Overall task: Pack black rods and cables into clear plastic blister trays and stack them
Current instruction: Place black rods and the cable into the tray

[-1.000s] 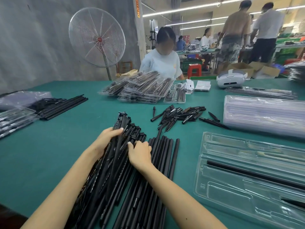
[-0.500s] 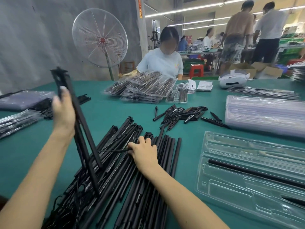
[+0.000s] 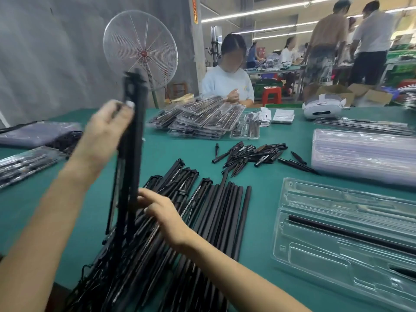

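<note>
Matt black rods (image 3: 227,212); glossy clear plastic blister tray (image 3: 315,248); green cloth table (image 3: 258,183).

Rod pile (image 3: 202,217) left of tray (image 3: 351,262)

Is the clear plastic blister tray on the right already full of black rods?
No, the clear plastic blister tray holds one long black rod; most compartments appear empty.

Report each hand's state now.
Left hand: gripping a raised black rod assembly.
Right hand: open, fingers on the rod pile.
</note>
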`<action>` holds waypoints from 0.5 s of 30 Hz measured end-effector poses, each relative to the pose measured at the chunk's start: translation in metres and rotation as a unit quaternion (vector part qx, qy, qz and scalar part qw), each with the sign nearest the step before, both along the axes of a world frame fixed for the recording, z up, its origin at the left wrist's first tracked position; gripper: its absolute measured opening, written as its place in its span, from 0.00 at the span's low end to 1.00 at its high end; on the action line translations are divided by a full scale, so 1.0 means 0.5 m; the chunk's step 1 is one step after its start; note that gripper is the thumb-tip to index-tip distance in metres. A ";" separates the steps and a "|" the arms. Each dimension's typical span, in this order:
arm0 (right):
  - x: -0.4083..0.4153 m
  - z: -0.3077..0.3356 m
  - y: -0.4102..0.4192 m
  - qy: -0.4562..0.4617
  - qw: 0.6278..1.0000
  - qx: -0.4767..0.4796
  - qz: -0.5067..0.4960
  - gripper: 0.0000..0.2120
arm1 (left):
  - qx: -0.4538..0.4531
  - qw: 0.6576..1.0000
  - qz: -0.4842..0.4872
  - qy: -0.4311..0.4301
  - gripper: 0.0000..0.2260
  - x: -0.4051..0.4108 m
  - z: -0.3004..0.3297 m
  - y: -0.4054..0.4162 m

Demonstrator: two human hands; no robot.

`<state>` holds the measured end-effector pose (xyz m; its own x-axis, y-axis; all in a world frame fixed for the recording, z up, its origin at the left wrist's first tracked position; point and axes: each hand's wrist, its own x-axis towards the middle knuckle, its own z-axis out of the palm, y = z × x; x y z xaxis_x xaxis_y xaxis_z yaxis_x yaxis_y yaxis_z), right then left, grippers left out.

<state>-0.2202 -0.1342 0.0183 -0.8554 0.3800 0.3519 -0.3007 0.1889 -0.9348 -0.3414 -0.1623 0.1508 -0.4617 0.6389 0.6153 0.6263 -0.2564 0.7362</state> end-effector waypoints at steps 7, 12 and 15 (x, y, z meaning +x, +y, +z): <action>0.078 -0.038 0.011 -0.205 0.907 0.362 0.062 0.29 | -0.068 0.991 0.093 0.069 0.15 0.033 -0.022 0.031; 0.071 -0.058 0.005 -0.251 0.878 0.406 0.027 0.42 | -0.036 0.989 0.114 0.082 0.11 0.041 -0.029 0.031; 0.069 -0.069 0.001 -0.258 0.878 0.402 0.028 0.31 | 0.014 0.978 0.143 0.151 0.11 0.047 -0.024 0.027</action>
